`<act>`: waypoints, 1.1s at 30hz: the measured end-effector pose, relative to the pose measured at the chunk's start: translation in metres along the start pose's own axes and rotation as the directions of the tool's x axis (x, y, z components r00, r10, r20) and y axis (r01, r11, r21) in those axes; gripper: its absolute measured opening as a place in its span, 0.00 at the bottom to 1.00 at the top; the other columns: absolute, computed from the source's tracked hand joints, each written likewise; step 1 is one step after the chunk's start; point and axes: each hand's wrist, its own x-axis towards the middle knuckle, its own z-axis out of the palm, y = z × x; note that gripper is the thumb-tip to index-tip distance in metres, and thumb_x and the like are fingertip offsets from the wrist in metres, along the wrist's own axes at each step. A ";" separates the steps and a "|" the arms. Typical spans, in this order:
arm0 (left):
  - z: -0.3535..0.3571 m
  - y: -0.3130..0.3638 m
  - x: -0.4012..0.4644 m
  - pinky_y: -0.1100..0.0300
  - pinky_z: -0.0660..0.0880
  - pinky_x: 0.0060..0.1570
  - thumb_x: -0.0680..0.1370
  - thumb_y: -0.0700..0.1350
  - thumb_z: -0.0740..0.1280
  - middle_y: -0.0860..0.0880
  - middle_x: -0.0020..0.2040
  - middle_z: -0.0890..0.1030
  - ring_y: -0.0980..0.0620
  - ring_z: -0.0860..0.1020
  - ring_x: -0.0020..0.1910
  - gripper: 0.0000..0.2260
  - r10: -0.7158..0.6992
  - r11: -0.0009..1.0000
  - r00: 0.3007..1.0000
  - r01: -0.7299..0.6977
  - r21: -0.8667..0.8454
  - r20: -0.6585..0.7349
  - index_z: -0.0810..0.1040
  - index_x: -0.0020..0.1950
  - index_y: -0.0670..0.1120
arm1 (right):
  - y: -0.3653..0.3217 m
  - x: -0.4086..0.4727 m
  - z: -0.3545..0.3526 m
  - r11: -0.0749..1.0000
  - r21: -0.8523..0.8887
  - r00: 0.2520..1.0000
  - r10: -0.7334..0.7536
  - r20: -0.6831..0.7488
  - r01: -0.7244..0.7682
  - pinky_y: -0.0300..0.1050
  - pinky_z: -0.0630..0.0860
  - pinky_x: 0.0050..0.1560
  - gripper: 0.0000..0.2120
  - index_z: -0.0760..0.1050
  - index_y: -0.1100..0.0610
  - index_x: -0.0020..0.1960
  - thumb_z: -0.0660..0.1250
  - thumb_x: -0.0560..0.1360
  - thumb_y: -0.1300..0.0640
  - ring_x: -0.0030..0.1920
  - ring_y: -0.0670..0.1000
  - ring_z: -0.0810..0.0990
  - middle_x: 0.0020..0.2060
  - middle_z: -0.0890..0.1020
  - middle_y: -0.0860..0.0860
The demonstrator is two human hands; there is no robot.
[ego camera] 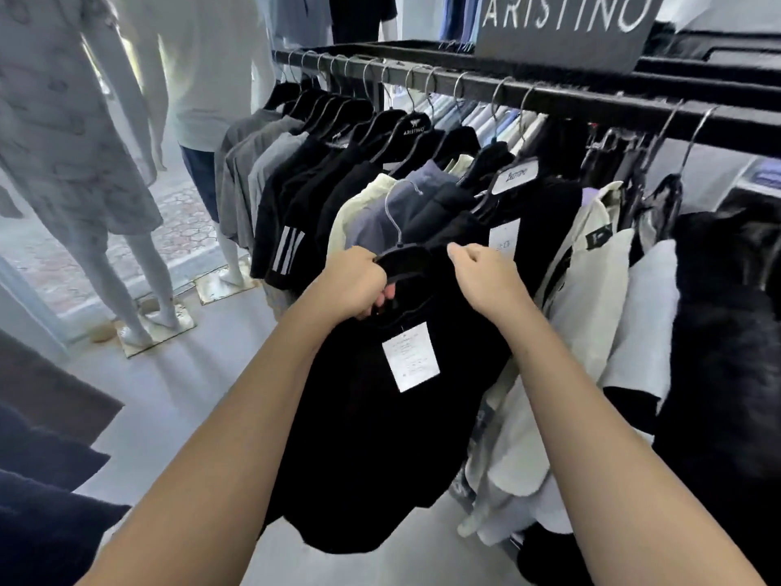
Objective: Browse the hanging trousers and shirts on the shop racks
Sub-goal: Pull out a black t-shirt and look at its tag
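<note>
Here, from the head camera, we hold a black shirt point(380, 437) off the rail, out in front of the shop rack point(549, 95). Our left hand point(355, 285) has its grip curled round the black hanger point(403, 260) at the shirt's collar, the metal hook standing free above it. Our right hand point(486, 277) has its grip pinched on the shirt's other shoulder, thumb and fingers pressed on the dark cloth. A white price tag point(410, 357) dangles on the shirt's chest, just below our hands.

Behind the shirt, the rack's black rail carries a row of hangers: grey shirts point(241, 171) at the far left end, then black ones, one with white stripes on its sleeve point(287, 251). Cream and blue-grey garments point(380, 205) hang directly behind our hands. To the right hang white and cream shirts point(591, 289), and beyond them more black clothing point(718, 332).

A grey sign reading ARISTINO point(566, 23) stands on top of the rack. At the left, white mannequins point(97, 162) in pale clothes stand on square bases on the grey floor point(177, 395), near the shop's glass front.
</note>
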 end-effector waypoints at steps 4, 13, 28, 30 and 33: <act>0.018 0.021 0.021 0.62 0.68 0.26 0.69 0.33 0.59 0.48 0.26 0.75 0.50 0.71 0.22 0.11 0.060 0.998 0.997 -0.061 0.013 0.055 0.79 0.34 0.42 | 0.016 -0.007 -0.017 0.998 -0.056 0.974 -0.009 -0.225 -0.004 0.45 0.69 0.58 0.18 0.80 0.52 0.48 0.60 0.76 0.39 0.57 0.55 0.74 0.54 0.76 0.54; 0.057 0.075 0.062 0.62 0.69 0.28 0.73 0.41 0.64 0.50 0.27 0.75 0.52 0.72 0.25 0.07 0.191 0.977 0.972 -0.174 -0.125 0.138 0.75 0.34 0.45 | 0.001 0.011 -0.048 0.977 0.158 0.974 0.167 -0.155 -0.142 0.42 0.68 0.52 0.21 0.75 0.50 0.66 0.59 0.78 0.41 0.56 0.47 0.76 0.60 0.79 0.46; 0.094 0.156 0.143 0.52 0.78 0.48 0.80 0.43 0.59 0.44 0.44 0.80 0.47 0.78 0.39 0.06 0.510 0.857 0.804 -0.504 -0.107 0.306 0.73 0.45 0.45 | -0.011 0.010 -0.110 0.980 0.158 0.799 0.188 -0.571 -0.118 0.35 0.69 0.48 0.10 0.81 0.52 0.55 0.64 0.77 0.55 0.50 0.44 0.79 0.46 0.82 0.44; 0.106 0.150 0.153 0.45 0.75 0.57 0.81 0.45 0.58 0.41 0.54 0.80 0.41 0.78 0.53 0.08 0.496 0.864 0.812 -0.497 -0.083 0.307 0.73 0.54 0.43 | -0.003 0.003 -0.113 0.980 0.135 0.724 0.198 -0.660 -0.144 0.36 0.70 0.46 0.07 0.82 0.52 0.48 0.65 0.76 0.55 0.45 0.44 0.79 0.40 0.82 0.45; 0.113 0.142 0.162 0.44 0.73 0.59 0.81 0.46 0.57 0.41 0.58 0.78 0.40 0.76 0.57 0.09 0.454 0.887 0.834 -0.455 -0.076 0.312 0.72 0.56 0.44 | 0.011 -0.006 -0.117 0.982 0.083 0.613 0.172 -0.771 -0.170 0.34 0.68 0.42 0.05 0.80 0.51 0.45 0.66 0.74 0.57 0.44 0.45 0.77 0.41 0.80 0.47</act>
